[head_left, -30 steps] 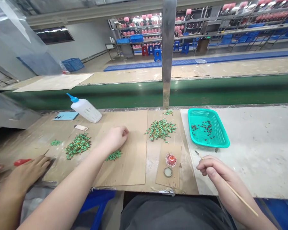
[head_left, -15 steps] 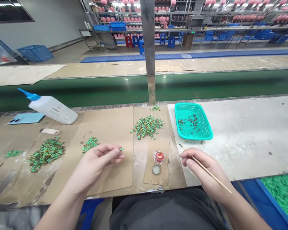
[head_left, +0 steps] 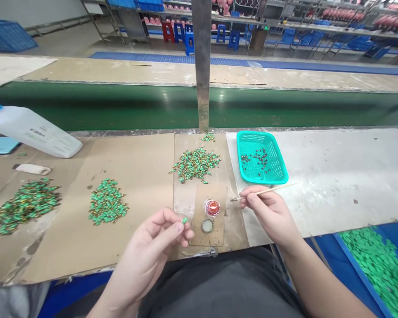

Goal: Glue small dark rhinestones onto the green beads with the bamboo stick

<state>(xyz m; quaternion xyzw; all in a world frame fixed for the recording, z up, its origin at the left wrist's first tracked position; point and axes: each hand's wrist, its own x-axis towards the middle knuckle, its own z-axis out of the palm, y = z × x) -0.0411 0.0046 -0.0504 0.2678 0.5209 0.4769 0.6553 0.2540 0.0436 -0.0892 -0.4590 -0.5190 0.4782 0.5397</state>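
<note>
My left hand (head_left: pixel 149 249) pinches a small green-and-gold bead (head_left: pixel 184 220) between thumb and fingers, just above the cardboard sheet (head_left: pixel 142 154). My right hand (head_left: pixel 268 214) holds a thin wooden stick (head_left: pixel 268 191) with a dark tip, pointing left over the bench. Both hands are near a red-filled dish (head_left: pixel 212 208) and a round metal-rimmed cap (head_left: pixel 207 225), which lie on a small cardboard piece. Beyond them lies a heap of green-and-gold beads (head_left: pixel 195 164). Two more heaps (head_left: pixel 106 202) (head_left: pixel 26 206) lie to the left.
A teal plastic basket (head_left: pixel 250 154) holds dark beads at the far side of the bench. A white glue bottle (head_left: pixel 29 132) lies on its side at left. A blue bin (head_left: pixel 378 269) of green pieces sits low at right. A metal post (head_left: pixel 202 66) rises behind the bench.
My left hand has come nearer my body with the bead, and the stick in my right hand has swung to point left. The whole view has tilted downward and shifted.
</note>
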